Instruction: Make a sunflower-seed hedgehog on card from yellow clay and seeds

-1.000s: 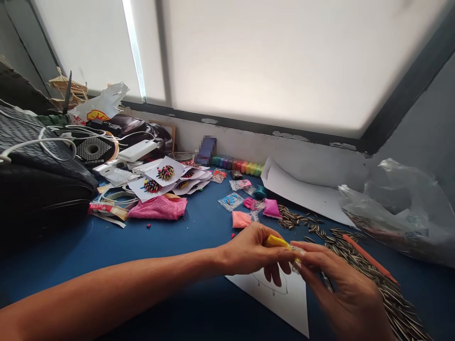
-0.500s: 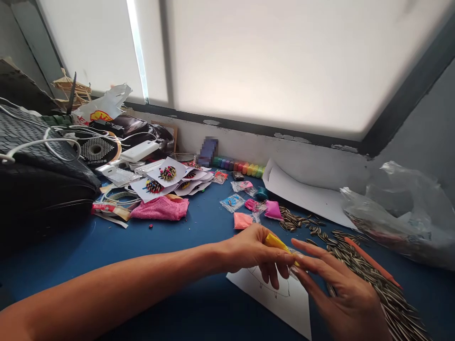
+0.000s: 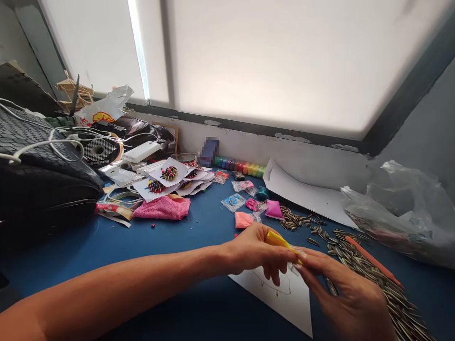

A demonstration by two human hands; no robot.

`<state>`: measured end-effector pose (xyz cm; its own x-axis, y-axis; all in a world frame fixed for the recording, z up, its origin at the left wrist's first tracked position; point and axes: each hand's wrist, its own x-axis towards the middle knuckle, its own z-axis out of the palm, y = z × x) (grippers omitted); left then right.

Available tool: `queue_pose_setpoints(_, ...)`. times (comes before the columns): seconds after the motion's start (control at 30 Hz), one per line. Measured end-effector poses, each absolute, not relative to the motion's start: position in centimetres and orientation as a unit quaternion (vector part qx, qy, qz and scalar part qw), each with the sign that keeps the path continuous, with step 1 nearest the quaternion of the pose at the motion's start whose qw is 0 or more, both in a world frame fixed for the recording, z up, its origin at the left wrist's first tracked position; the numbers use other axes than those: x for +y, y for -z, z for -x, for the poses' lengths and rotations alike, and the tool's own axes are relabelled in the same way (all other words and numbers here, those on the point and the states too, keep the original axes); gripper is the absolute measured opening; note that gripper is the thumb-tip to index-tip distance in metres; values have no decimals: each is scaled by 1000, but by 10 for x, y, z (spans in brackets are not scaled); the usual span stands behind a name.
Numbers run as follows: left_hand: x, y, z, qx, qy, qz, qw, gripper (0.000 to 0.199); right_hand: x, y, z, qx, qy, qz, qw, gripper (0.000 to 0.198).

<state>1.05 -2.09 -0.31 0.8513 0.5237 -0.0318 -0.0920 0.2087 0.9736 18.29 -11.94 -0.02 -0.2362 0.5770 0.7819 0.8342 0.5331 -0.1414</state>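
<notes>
My left hand (image 3: 254, 250) is closed around a small yellow clay packet (image 3: 279, 240), thumb on top and fingers curled below. With its fingertips together, my right hand (image 3: 350, 286) pinches the clear, torn-looking end of the packet. Below both hands lies a white sheet of paper (image 3: 284, 315) with a rounded pencil outline and short leg-like marks; my hands hide its upper part. A heap of striped sunflower seeds (image 3: 400, 303) spreads to the right, partly behind my right hand. An orange stick-like tool (image 3: 373, 260) rests on the seeds.
Coloured clay packets (image 3: 273, 209) lie beyond my hands. Several seed-decorated papers (image 3: 169, 173) are stacked left of them, behind a pink cloth (image 3: 161, 208). A black bag (image 3: 46, 175) stands at the left, a clear plastic bag (image 3: 401, 213) at the right.
My right hand's fingers have come together on the packet's end; its index finger was raised before. My left hand still holds the packet in nearly the same place.
</notes>
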Motion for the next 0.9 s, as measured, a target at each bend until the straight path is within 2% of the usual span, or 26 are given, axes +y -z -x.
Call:
queue_pose_setpoints(0.23, -15, 9, -10, 167, -201, -590, 764, 40, -117, -5, -191, -787, 77, 483, 376, 18)
queue_pose_setpoints(0.47, -21, 7, -14, 209, -225, -585, 750, 26, -118, -3, -182, -745, 31, 503, 438, 15)
queue_pose_setpoints(0.73, -25, 4, -18, 267, -256, -585, 722, 19, -117, 4, -176, -696, -36, 541, 470, 14)
queue_pose_setpoints(0.9, -23, -2, -16, 255, -252, -588, 725, 16, -117, 1, -173, -693, -32, 535, 482, 13)
